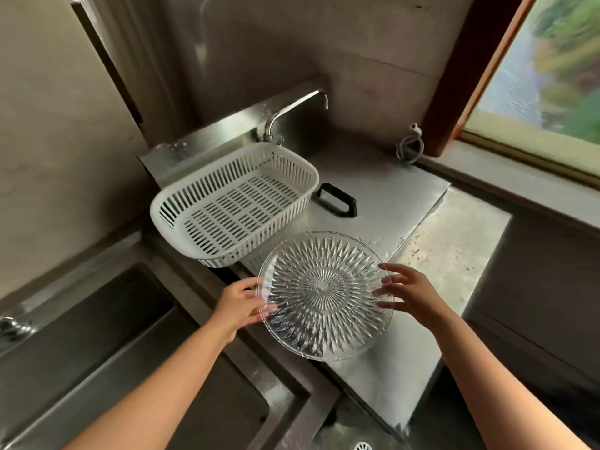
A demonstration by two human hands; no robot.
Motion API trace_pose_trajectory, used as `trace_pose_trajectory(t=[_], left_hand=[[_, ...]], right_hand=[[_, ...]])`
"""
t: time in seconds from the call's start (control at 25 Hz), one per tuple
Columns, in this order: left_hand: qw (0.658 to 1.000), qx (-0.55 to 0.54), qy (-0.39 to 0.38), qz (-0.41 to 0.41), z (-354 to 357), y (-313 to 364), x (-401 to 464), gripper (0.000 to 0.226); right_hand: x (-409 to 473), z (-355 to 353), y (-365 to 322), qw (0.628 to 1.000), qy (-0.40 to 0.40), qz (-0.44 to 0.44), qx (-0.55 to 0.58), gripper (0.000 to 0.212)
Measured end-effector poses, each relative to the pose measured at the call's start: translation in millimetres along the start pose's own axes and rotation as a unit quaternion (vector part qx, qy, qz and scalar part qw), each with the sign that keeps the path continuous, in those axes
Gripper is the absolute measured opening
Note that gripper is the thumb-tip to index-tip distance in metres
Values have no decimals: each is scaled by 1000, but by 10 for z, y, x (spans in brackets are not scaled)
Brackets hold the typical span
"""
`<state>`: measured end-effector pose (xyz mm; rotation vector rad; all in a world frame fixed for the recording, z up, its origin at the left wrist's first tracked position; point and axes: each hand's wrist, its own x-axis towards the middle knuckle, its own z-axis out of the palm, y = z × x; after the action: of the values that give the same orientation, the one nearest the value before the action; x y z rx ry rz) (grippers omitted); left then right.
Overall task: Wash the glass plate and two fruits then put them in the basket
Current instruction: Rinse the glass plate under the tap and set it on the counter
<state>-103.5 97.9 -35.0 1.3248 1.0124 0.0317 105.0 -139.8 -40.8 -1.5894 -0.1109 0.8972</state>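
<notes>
A clear cut-glass plate (324, 295) with a starburst pattern is held above the steel counter in the middle of the view. My left hand (238, 306) grips its left rim. My right hand (410, 295) sits at its right rim with fingers spread against the glass. Just behind and to the left of the plate stands a white slotted plastic basket (181, 203) with nothing in it. No fruit is in view.
A steel tap (292, 112) rises behind the basket. A black handle (337, 199) lies on a steel cover (389, 190) right of the basket. Sink basins open at lower left (97, 336) and bottom centre, with a drain (363, 445). A window ledge (519, 177) runs along the right.
</notes>
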Motion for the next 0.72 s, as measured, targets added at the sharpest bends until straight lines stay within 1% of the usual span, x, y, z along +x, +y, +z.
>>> trace_pose_trajectory(t=[0.16, 0.56, 0.72], left_hand=[[1000, 19, 5, -12, -15, -70, 121, 51], [999, 12, 27, -20, 28, -78, 256, 53], [999, 5, 28, -35, 29, -29, 232, 53]], right_hand=[[66, 1, 90, 1000, 7, 10, 1, 42], [175, 12, 160, 999, 20, 25, 9, 47], [175, 19, 148, 999, 16, 30, -3, 44]])
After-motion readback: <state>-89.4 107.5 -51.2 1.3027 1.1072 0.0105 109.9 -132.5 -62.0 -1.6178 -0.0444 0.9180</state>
